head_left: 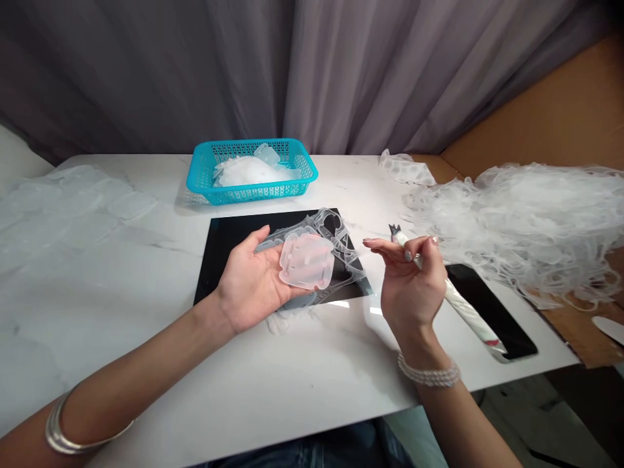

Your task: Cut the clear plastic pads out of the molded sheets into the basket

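My left hand (251,283) is turned palm up with its fingers stretched out. Across those fingers lies a thin, translucent flat piece (307,261) with a wavy outline and small slots. Below and behind it, a clear cut-out sheet (344,250) with openings rests partly over a black board (224,244). To the right, my right hand (412,279) is closed around a long white-wrapped stick tool (468,309) with a dark, toothed tip. That tip points up and away from me, apart from the translucent piece.
A turquoise basket (253,194) holding whitish translucent pieces stands at the back. More flat translucent pieces (73,201) spread over the left side. A heap of stringy clear scraps (526,214) covers the right. A phone (492,312) lies under the tool's handle. Grey curtains (322,78) hang behind.
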